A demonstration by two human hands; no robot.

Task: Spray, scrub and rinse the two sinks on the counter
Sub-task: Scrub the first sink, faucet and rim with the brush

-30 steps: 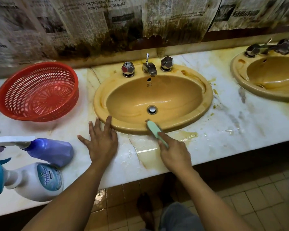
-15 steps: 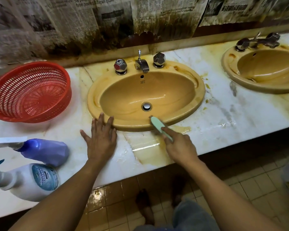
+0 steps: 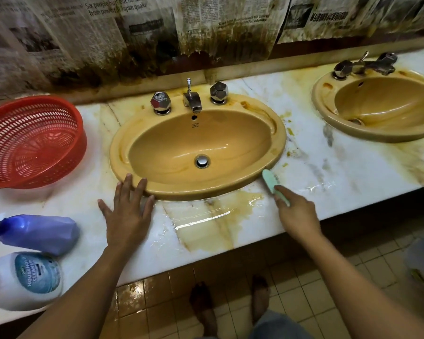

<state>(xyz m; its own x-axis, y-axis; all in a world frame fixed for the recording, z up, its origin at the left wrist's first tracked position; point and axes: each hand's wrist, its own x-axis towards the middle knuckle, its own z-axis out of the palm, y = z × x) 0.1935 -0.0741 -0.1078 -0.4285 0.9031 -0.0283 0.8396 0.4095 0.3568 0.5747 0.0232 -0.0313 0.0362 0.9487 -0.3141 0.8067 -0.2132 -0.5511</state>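
Observation:
Two ochre oval sinks are set in a stained white marble counter (image 3: 328,172): the near sink (image 3: 137,133) in the middle and the second sink (image 3: 328,118) at the far right. My right hand (image 3: 296,214) grips a pale green scrub brush (image 3: 271,183), whose head lies on the counter against the near sink's front-right rim. My left hand (image 3: 127,214) rests flat on the counter, fingers straight, fingertips touching the sink's front-left rim. A purple spray bottle (image 3: 39,233) and a white household cleaner bottle (image 3: 27,280) lie at the near left.
A red plastic basket (image 3: 32,140) stands left of the near sink. Each sink has a tap with two faceted knobs (image 3: 192,100). Stained newspaper covers the wall behind. A wet yellow puddle (image 3: 213,216) lies in front of the near sink. My feet stand on tiled floor below.
My right hand has slid the brush rightwards along the sink's front rim, from its front middle to its front-right edge. My left hand has stayed flat by the rim.

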